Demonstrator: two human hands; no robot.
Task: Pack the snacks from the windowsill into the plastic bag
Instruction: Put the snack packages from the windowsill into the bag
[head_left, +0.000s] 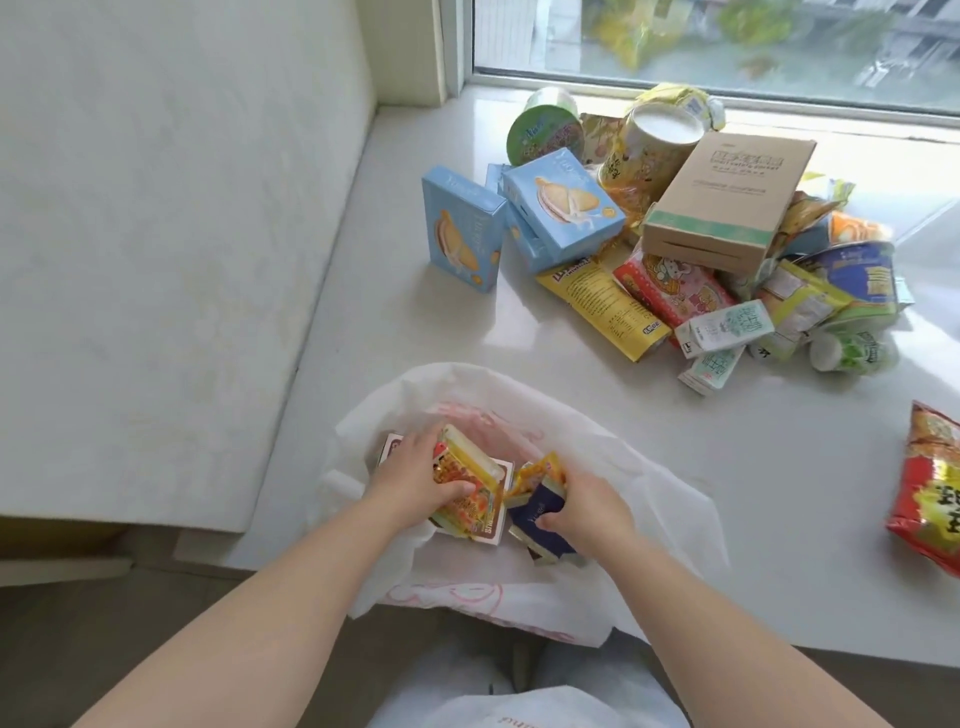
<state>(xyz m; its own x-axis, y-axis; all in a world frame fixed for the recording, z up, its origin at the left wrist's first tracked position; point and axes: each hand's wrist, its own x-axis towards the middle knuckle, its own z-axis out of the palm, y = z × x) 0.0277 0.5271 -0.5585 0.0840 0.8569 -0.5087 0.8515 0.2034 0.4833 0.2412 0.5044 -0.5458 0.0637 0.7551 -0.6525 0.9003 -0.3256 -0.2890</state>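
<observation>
Under both hands sits the plastic bag (597, 467), mouth spread. Left hand (415, 478) grips a yellow-orange snack pkt (467, 488), right hand (587, 506) a navy box (537, 512), prob. settling them flat inside. Remaining snack pile (701, 234) lies well beyond the hands, up-right.

Daylit window (727, 41) above white sill; pale mattress (156, 208) at left; grey floor (78, 649) below.
</observation>
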